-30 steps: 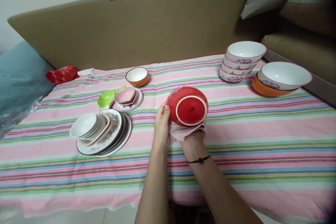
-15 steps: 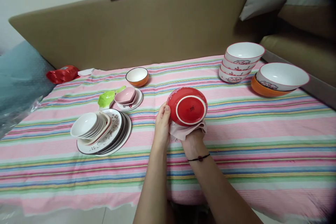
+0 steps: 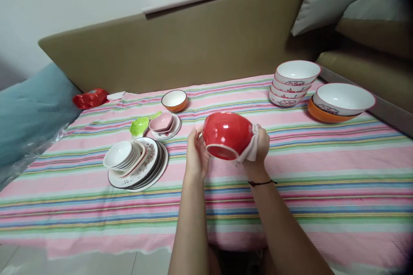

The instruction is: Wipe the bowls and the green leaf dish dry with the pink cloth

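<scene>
Glossy red round ceramic bowl [image 3: 227, 132] tipped, base swung downward; right hand [image 3: 260, 150] shifted to bowl's right side, grip pinched it through pale-pink fabric cloth [image 3: 250, 150]. Left hand [image 3: 197, 154] at left side; could not tell whether gripping. Bowl hung above striped fabric cover [image 3: 97, 219].

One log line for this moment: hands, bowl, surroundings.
Left hand: at side of red bowl | Right hand: holding cloth against bowl | Bowl: tilted, base partly visible | Farther right: white bowl stack

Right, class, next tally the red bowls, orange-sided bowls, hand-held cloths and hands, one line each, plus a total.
Red: 1 (red bowl)
Orange-sided: 2 (far orange bowl; lower orange bowl under a white bowl)
Cloths: 1 (pale cloth)
Hands: 2 (left hand; right hand)
Total: 6
</scene>
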`<state>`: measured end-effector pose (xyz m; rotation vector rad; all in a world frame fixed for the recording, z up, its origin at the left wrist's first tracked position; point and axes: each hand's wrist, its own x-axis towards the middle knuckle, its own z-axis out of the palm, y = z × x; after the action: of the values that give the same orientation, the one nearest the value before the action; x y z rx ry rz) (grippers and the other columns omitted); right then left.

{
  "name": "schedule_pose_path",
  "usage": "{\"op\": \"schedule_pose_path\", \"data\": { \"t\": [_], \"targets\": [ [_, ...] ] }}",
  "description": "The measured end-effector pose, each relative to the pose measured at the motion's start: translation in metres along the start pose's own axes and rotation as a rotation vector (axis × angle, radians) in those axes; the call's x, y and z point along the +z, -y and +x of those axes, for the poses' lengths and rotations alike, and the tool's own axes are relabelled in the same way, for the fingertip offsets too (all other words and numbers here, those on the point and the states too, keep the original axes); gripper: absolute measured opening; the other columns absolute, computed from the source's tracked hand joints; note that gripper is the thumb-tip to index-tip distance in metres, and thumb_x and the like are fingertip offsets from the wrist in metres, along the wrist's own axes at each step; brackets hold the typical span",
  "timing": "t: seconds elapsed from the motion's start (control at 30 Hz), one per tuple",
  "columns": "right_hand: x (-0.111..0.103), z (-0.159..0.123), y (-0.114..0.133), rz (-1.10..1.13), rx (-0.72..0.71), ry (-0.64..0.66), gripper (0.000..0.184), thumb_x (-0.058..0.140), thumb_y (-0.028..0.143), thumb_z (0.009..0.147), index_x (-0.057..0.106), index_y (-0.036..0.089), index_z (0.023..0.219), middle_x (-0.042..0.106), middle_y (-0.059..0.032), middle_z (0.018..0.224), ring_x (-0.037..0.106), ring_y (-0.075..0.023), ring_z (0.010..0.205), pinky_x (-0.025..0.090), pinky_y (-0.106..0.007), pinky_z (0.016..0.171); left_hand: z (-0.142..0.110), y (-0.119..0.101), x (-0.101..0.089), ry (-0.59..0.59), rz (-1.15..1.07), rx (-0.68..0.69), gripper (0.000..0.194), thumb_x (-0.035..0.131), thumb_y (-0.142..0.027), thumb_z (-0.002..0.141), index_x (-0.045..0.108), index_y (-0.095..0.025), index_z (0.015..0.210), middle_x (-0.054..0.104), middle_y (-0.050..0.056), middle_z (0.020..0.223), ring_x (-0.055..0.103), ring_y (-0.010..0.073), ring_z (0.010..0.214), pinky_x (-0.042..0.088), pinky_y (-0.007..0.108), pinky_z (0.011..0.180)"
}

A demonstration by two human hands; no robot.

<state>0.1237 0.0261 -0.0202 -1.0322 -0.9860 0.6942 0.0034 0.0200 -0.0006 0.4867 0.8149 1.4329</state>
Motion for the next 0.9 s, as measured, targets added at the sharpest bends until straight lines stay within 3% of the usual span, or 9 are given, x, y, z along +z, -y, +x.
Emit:
{"op": "schedule_pose_path", "data": {
  "t": [0.13, 0.2, 0.3, 0.4, 0.53, 0.63, 0.7, 0.77, 0.9],
  "targets": [
    [-0.005, -0.003, 0.012, -0.143, -0.208, 0.133, 0.037, 0.043, 0.031, 0.086, 0.032, 0.023, 0.052, 0.029, 0.0057, 0.048, 0.029, -0.0108, 0.047, 0.024, -0.028, 0.049, -0.002, 0.001, 0.001, -0.128, -0.07, -0.151, 0.043, 0.052, -0.052, 0.083, 0.066, -0.012, 0.085, 0.065, 0.004, 0.066, 0.057, 0.0132, 0.055, 0.046, 0.025, 0.06],
    [0.0, -0.011, 0.016, -0.241, -0.324, 0.104, 0.034, 0.039, 0.025, 0.089, 0.035, 0.023, 0.055, 0.033, 0.0048, 0.052, 0.033, -0.0117, 0.05, 0.026, -0.028, 0.052, -0.003, 0.003, 0.001, -0.174, -0.087, -0.168, 0.046, 0.051, -0.054, 0.082, 0.065, -0.011, 0.083, 0.063, 0.004, 0.062, 0.056, 0.0136, 0.052, 0.046, 0.026, 0.059],
    [0.011, -0.021, 0.022, -0.25, -0.379, -0.02, 0.029, 0.034, 0.023, 0.091, 0.048, 0.021, 0.066, 0.048, 0.0003, 0.065, 0.045, -0.0154, 0.065, 0.037, -0.031, 0.064, -0.006, 0.004, 0.003, -0.236, -0.13, -0.082, 0.046, 0.05, -0.055, 0.082, 0.064, -0.012, 0.083, 0.064, 0.005, 0.064, 0.058, 0.0156, 0.055, 0.046, 0.028, 0.06],
    [0.021, -0.026, 0.026, -0.185, -0.368, -0.053, 0.028, 0.034, 0.026, 0.092, 0.06, 0.019, 0.083, 0.057, -0.0038, 0.082, 0.052, -0.0186, 0.083, 0.042, -0.035, 0.079, -0.01, 0.006, 0.009, -0.301, -0.179, 0.053, 0.046, 0.049, -0.057, 0.081, 0.063, -0.014, 0.088, 0.066, 0.005, 0.073, 0.062, 0.0178, 0.063, 0.048, 0.03, 0.066],
    [0.03, -0.028, 0.029, 0.052, -0.127, -0.149, 0.03, 0.037, 0.031, 0.091, 0.062, 0.02, 0.1, 0.06, -0.0053, 0.103, 0.056, -0.0195, 0.101, 0.043, -0.037, 0.09, -0.016, 0.013, 0.014, -0.294, -0.106, 0.321, 0.043, 0.047, -0.057, 0.083, 0.061, -0.018, 0.097, 0.066, 0.007, 0.094, 0.064, 0.0206, 0.086, 0.048, 0.034, 0.081],
    [0.032, -0.027, 0.031, 0.323, 0.187, -0.279, 0.03, 0.043, 0.037, 0.088, 0.062, 0.02, 0.104, 0.061, -0.0042, 0.106, 0.059, -0.0192, 0.1, 0.046, -0.036, 0.089, -0.024, 0.016, 0.019, -0.255, 0.124, 0.623, 0.039, 0.046, -0.052, 0.087, 0.06, -0.021, 0.105, 0.062, 0.007, 0.111, 0.058, 0.0208, 0.106, 0.043, 0.033, 0.093],
    [0.03, -0.027, 0.033, 0.448, 0.316, -0.309, 0.032, 0.046, 0.042, 0.086, 0.061, 0.02, 0.104, 0.062, -0.0036, 0.104, 0.061, -0.0194, 0.096, 0.047, -0.036, 0.087, -0.029, 0.016, 0.022, -0.229, 0.252, 0.752, 0.037, 0.048, -0.048, 0.087, 0.06, -0.022, 0.11, 0.059, 0.007, 0.119, 0.053, 0.0205, 0.113, 0.04, 0.031, 0.096],
    [0.024, -0.027, 0.035, 0.469, 0.295, -0.276, 0.032, 0.045, 0.042, 0.087, 0.061, 0.021, 0.104, 0.062, -0.0029, 0.102, 0.061, -0.019, 0.096, 0.047, -0.036, 0.087, -0.032, 0.015, 0.025, -0.224, 0.225, 0.715, 0.036, 0.05, -0.048, 0.086, 0.06, -0.022, 0.109, 0.06, 0.007, 0.118, 0.054, 0.0205, 0.111, 0.041, 0.03, 0.095],
    [0.008, -0.027, 0.042, 0.226, -0.004, -0.126, 0.026, 0.045, 0.038, 0.088, 0.063, 0.021, 0.095, 0.061, -0.0027, 0.101, 0.056, -0.0181, 0.1, 0.042, -0.033, 0.09, -0.029, 0.013, 0.026, -0.245, -0.165, 0.21, 0.04, 0.049, -0.055, 0.082, 0.06, -0.019, 0.096, 0.066, 0.007, 0.094, 0.063, 0.0207, 0.084, 0.049, 0.035, 0.079]
  ]
}}
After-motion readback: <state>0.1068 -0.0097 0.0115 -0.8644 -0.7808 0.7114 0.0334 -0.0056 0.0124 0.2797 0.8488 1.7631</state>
